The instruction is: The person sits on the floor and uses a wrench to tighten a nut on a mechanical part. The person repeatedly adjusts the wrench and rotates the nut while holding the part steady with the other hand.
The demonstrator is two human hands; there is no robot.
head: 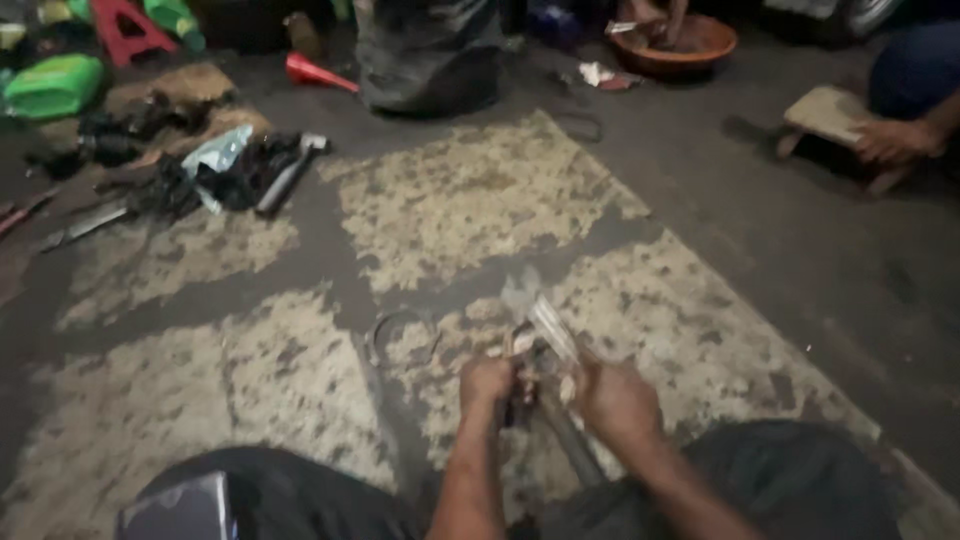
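My left hand [487, 382] and my right hand [617, 402] are close together low in the head view, both closed on a metal mechanical part [537, 335] with a shiny blurred upper end and a dark shaft [572, 440] running down between my knees. The left hand grips its left side, the right hand its right side. The part is held just above a worn patterned floor mat [470, 200]. A thin ring [403, 338] lies on the mat just left of my hands. The part's details are blurred.
Dark tools and parts [230, 175] lie in a pile at the upper left, with a green container [52, 86] and a red funnel [318, 72]. A brown bowl [680, 48] sits at the top. Another person's hand [895, 140] rests by a low stool [828, 112] at upper right.
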